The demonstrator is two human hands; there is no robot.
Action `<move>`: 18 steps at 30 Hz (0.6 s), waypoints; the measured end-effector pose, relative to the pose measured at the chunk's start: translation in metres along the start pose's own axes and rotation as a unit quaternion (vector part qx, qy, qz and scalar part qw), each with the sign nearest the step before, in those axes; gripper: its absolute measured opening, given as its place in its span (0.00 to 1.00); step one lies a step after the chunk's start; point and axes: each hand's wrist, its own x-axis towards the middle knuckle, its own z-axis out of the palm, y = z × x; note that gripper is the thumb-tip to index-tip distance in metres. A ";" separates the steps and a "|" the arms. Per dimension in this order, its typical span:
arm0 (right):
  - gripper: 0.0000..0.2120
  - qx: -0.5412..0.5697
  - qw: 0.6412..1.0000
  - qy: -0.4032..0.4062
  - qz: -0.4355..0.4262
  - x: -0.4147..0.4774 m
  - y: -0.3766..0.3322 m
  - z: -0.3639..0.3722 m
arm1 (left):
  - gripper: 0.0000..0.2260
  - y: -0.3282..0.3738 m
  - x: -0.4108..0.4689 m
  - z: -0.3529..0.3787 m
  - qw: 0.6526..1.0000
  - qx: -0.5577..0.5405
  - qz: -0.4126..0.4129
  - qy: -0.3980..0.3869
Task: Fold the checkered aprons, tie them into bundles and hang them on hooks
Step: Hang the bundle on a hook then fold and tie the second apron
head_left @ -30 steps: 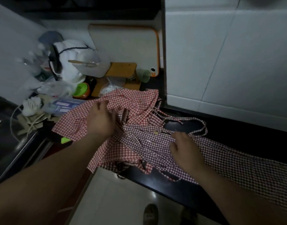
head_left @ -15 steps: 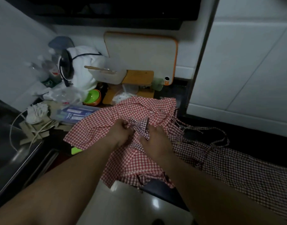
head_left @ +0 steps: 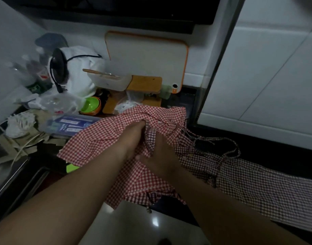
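A bright red-and-white checkered apron [head_left: 102, 137] lies rumpled on the dark counter, its lower edge hanging over the front. My left hand [head_left: 132, 138] is closed in its bunched middle. My right hand [head_left: 160, 156] presses right beside it, gripping a fold of the same cloth. A darker, finer-checked apron [head_left: 257, 184] stretches to the right along the counter, with its thin straps [head_left: 227, 147] looped on the black surface. No hooks are in view.
Clutter fills the back left: a white appliance [head_left: 77, 71], green and orange bowls [head_left: 90, 105], a white cutting board [head_left: 146, 57] against the wall, wooden blocks [head_left: 144, 85], a plastic box [head_left: 70, 122]. A metal sink [head_left: 3, 172] sits at left. White tiled wall [head_left: 275, 68] at right.
My right hand left the darker apron and came left to meet my left hand on the red apron. Both hands have closed tighter on the bunched cloth; the view shifted slightly.
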 end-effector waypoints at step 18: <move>0.08 0.235 0.829 0.328 0.387 -0.173 0.138 -0.145 | 0.25 -0.151 -0.011 0.171 0.628 0.637 0.420 -0.153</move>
